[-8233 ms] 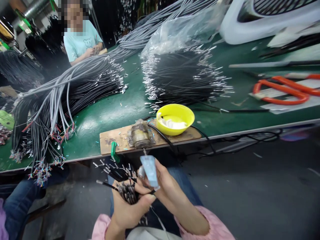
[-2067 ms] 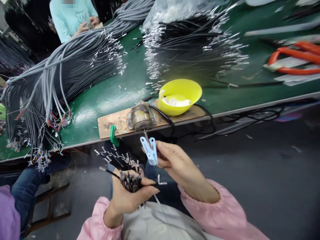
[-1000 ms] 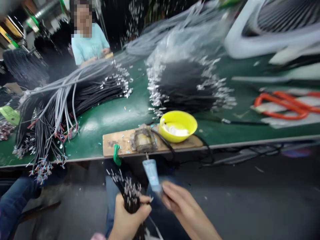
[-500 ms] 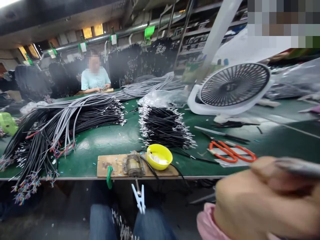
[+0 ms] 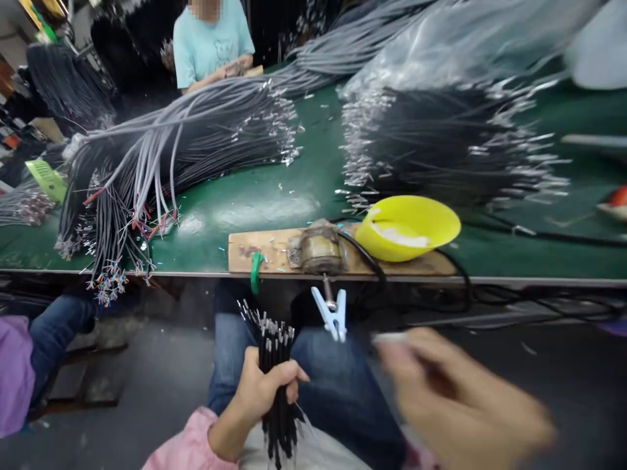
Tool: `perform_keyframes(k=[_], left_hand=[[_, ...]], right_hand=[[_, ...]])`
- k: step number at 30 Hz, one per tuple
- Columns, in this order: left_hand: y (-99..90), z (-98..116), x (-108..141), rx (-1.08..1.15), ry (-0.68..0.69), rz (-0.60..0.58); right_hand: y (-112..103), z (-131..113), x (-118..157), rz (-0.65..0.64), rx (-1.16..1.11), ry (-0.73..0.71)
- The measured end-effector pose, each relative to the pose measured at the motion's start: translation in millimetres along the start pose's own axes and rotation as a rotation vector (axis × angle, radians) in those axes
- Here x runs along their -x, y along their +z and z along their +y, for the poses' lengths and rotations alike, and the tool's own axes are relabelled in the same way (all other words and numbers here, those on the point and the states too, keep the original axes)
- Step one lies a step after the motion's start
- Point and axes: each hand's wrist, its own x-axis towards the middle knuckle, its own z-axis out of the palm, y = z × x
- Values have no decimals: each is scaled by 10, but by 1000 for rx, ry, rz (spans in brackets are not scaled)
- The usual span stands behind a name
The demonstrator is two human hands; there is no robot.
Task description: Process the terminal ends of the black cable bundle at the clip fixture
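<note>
Left hand (image 5: 267, 388): fingers wrapped round cables (image 5: 275, 349). Right hand (image 5: 465, 401): too blurred to tell its grip. Beyond its fingertips, a bowl (image 5: 431, 219) contains white stuff (image 5: 398, 235).

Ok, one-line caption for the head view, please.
Left hand grips a bundle of black cables; blurred right hand apart from the blue clothespin.

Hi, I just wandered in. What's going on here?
A seated person grips a bundle of black cables in the left hand, metal-tipped ends up. The right hand is off to the side, blurred; something pale shows at its fingertips, too unclear to name. Between them, a blue clip hangs at the shaft of a small motor-like device at the table edge. Across it sits another person.
</note>
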Motion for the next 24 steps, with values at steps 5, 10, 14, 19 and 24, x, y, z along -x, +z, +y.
perform_keyframes(k=[5,10,14,19,24], left_hand=[[101,158,85,-210,85,-47],[196,220,159,-304,141,63],[241,339,126,-228,152,196],[239,456,85,-223,175,261],[227,422,107,-281,241,266]], right_hand=[[376,-443,-119,-310,-173,-52],[405,-367,-92,-355,-248,16],[407,-324,-167,-334,-291,-4],[428,-349,-213,-214,-281,-42],[393,-337,-210,-271,-212,-130]])
